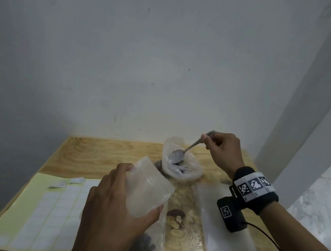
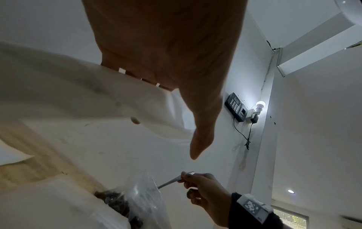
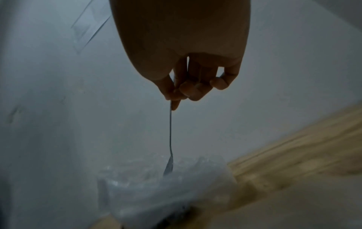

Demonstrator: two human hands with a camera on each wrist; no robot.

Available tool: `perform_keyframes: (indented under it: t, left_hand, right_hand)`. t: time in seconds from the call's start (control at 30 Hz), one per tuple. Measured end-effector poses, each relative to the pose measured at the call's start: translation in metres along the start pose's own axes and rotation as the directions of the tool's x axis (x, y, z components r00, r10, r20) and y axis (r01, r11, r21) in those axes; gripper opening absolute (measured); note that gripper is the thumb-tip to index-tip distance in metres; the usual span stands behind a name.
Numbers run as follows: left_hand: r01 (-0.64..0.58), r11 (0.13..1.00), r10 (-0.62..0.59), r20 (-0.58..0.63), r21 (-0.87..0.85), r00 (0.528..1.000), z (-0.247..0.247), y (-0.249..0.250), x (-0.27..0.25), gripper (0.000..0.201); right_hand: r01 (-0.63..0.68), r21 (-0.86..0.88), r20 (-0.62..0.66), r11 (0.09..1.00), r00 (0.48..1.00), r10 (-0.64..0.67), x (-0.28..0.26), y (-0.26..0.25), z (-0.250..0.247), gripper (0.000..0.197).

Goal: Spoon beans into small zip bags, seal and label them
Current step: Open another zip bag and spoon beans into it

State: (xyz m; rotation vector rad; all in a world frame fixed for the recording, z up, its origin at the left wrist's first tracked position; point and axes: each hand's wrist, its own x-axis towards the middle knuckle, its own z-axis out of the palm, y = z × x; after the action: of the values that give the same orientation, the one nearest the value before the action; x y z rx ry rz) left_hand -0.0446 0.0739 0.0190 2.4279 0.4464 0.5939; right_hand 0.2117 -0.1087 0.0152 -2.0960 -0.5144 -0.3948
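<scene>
My left hand (image 1: 112,207) holds a small clear zip bag (image 1: 148,188) up off the table, thumb on its near side, fingers behind it. In the left wrist view the same zip bag (image 2: 74,93) spreads under the palm. My right hand (image 1: 222,149) pinches the handle end of a metal spoon (image 1: 180,154); its bowl dips into the mouth of a larger plastic bag of dark beans (image 1: 182,167) at the back of the table. The right wrist view shows the spoon (image 3: 170,139) hanging down into that crumpled bag (image 3: 166,186).
A yellow sheet of white labels (image 1: 41,210) lies at the front left of the wooden table (image 1: 101,151). A flat bag with some dark beans (image 1: 145,244) lies under my left hand. More clear bags (image 1: 221,232) lie at the right. A wall stands close behind.
</scene>
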Motion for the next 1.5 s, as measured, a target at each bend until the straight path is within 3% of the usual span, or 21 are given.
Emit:
perform_keyframes:
  t: [0.13,0.2,0.27,0.37,0.43,0.57,0.83,1.07,1.23,1.33,1.5]
  left_hand:
    - [0.003,1.000,-0.003,0.000,-0.009,1.000,0.001,0.001,0.003,0.082]
    - [-0.006,1.000,0.006,0.001,-0.008,1.000,0.002,-0.001,0.005,0.081]
    - [-0.012,1.000,0.012,0.000,-0.003,1.000,0.004,-0.001,0.005,0.082]
    - [-0.018,1.000,0.018,0.008,-0.001,1.000,0.004,-0.002,0.006,0.082]
    - [-0.032,0.999,0.032,-0.008,-0.007,0.999,0.004,-0.003,0.006,0.082]
    - [-0.036,0.999,0.035,-0.017,-0.030,0.999,0.005,-0.004,0.008,0.080]
    - [-0.028,0.998,0.030,0.042,-0.053,0.999,0.012,0.001,0.007,0.081]
    - [-0.021,0.999,0.024,0.080,-0.034,0.997,0.026,0.007,0.008,0.083]
    - [-0.022,1.000,0.023,0.105,-0.013,0.994,0.032,0.011,0.007,0.080]
    - [-0.021,0.999,0.024,0.105,-0.031,0.994,0.032,0.015,0.006,0.078]
    - [-0.034,0.998,0.038,0.081,-0.048,0.996,0.025,0.016,0.005,0.074]
  right_hand:
    - [0.083,-0.121,0.149,0.989,0.987,-0.065,-0.003,0.001,0.018,0.023]
    - [0.050,-0.132,0.182,0.990,0.983,-0.025,-0.003,0.008,0.021,0.023]
    - [-0.093,-0.070,0.239,0.993,0.965,0.107,-0.003,0.017,0.021,0.024]
    - [-0.371,0.086,0.343,0.925,0.882,0.322,-0.006,0.020,0.021,0.027]
    - [-0.448,0.162,0.370,0.879,0.853,0.367,-0.007,0.018,0.017,0.029]
    - [-0.496,0.217,0.334,0.841,0.847,0.413,-0.005,0.020,-0.001,0.027]
    - [-0.466,0.267,0.170,0.844,0.884,0.435,-0.019,0.040,-0.045,0.026]
    - [-0.423,0.333,0.120,0.843,0.906,0.407,-0.028,0.027,-0.073,0.027]
    - [-0.317,0.366,0.155,0.875,0.948,0.279,-0.041,-0.012,-0.079,0.030]
    - [-0.194,0.365,0.179,0.910,0.975,0.135,-0.053,-0.038,-0.076,0.028]
    - [0.072,0.280,0.012,0.957,0.997,-0.079,-0.057,-0.063,-0.089,0.020]
